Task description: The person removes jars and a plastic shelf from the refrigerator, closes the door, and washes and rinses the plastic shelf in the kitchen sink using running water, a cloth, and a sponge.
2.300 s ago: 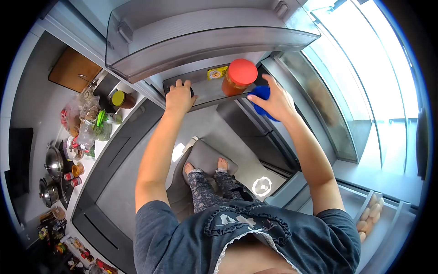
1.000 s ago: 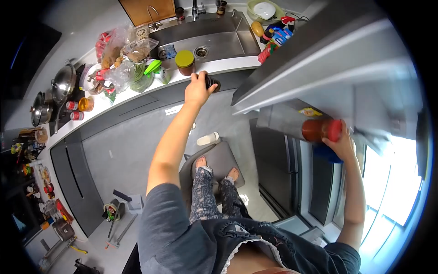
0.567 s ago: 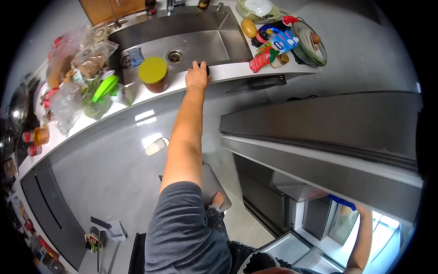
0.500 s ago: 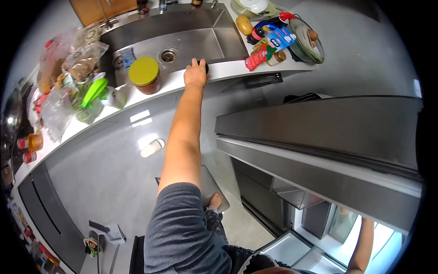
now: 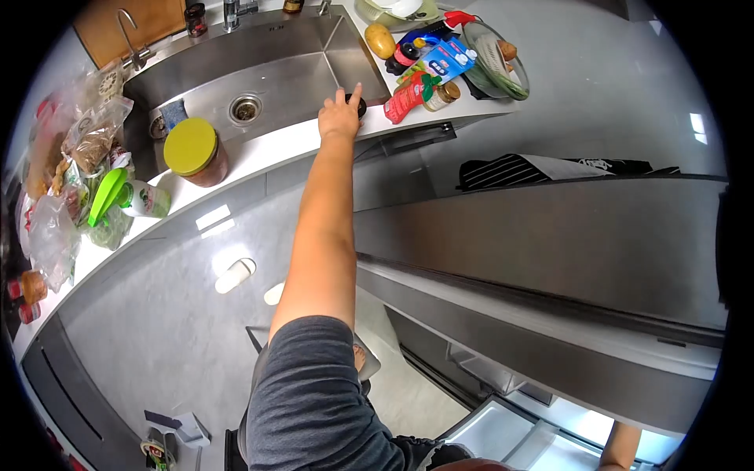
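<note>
My left hand (image 5: pixel 339 118) reaches out to the counter's front edge beside the sink. Its fingers are stretched and spread over a small black round thing (image 5: pixel 361 108), which is partly covered by them; whether it is a lid or a whole jar I cannot tell. Just to the right lies a red pouch with a green cap (image 5: pixel 407 100). A brown jar with a yellow-green lid (image 5: pixel 191 147) stands further left on the counter. My right forearm (image 5: pixel 620 447) passes behind the fridge door (image 5: pixel 534 243) at lower right, and my right hand is hidden there.
The steel sink (image 5: pixel 298 67) lies beyond the counter edge. Bottles, cartons and a glass bowl (image 5: pixel 525 82) crowd the right end. Plastic bags (image 5: pixel 55 235) and a green-topped spray bottle (image 5: pixel 145 198) fill the left. A stool and slippers (image 5: pixel 236 275) are on the floor.
My left hand and the black thing have shifted right along the counter, closer to the red pouch. Its fingers have spread wider. The view has turned, and less of the fridge interior shows.
</note>
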A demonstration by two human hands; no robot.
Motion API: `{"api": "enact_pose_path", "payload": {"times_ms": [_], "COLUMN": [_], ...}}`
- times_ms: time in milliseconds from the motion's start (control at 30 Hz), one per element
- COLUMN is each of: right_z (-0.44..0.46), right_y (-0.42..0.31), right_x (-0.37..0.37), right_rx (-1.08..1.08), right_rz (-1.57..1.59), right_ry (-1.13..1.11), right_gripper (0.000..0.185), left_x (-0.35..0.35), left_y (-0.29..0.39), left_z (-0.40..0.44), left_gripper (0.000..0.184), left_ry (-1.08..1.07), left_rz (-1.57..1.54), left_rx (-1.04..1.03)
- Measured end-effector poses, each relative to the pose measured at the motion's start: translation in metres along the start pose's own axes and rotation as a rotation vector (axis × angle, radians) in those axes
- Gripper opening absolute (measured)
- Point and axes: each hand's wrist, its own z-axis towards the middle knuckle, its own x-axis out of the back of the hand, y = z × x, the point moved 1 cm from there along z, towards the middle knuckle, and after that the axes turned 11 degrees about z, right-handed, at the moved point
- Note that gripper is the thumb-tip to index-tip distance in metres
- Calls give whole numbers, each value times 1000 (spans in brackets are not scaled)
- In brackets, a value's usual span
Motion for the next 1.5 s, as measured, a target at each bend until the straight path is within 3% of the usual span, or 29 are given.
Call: {"api": "enact_pose_path", "payload": {"times_ms": [67, 167, 233, 267, 367, 400, 433, 467, 500, 533, 633, 733, 967, 1067, 1167, 1267, 1500], "right_z": [-1, 1, 3, 4, 4, 5, -3, -1, 1, 5, 2, -12, -73, -81, -100, -102, -108], "right_y": [4, 5, 6, 5, 3, 10, -6, 1, 9, 19, 36, 61, 107, 138, 149, 169, 187], "right_x": [2, 6, 8, 10, 15, 17, 18, 16, 14, 13, 21, 26, 32, 15, 2, -13, -25], "right_rx": [12, 31, 45, 43, 6, 213, 156, 287, 419, 533, 518, 544, 461, 459, 460, 446, 395], "right_rz": [5, 11, 22, 28, 53, 21, 191, 215, 229, 135, 177, 233, 512, 591, 739, 795, 942], "right_ry": [5, 9, 14, 11, -12, 85, 13, 64, 114, 193, 237, 358, 366, 408, 421, 402, 330], "right_gripper": [52, 50, 49, 49, 47, 56, 69, 82, 96, 95, 90, 79, 64, 61, 62, 62, 62], "left_x": [21, 46, 79, 109, 169, 191, 204, 228, 263, 280, 319, 339, 326, 335, 313, 323, 335], "left_y": [-7, -29, -44, -44, -12, 10, 30, 52, 72, 94, 155, 198, 293, 333, 361, 366, 323], "left_z": [-15, -57, -115, -154, -269, -303, -334, -355, -373, -383, -394, -385, -337, -318, -299, -302, -317], "left_gripper": [70, 66, 58, 42, 24, 19, 15, 15, 19, 24, 46, 58, 80, 84, 81, 73, 77], "left_ry": [-42, 272, 543, 641, 775, 753, 685, 627, 411, 362, 137, 111, 250, -134, -282, -267, -181], "left_rz": [-84, -224, -637, -777, -1037, -1212, -1202, -1193, -1201, -1170, -1060, -856, -458, -156, 100, 154, -107], "left_rx": [41, 112, 209, 254, 285, 208, 126, -57, -149, -304, -597, -624, -607, -585, -572, -555, -383]}}
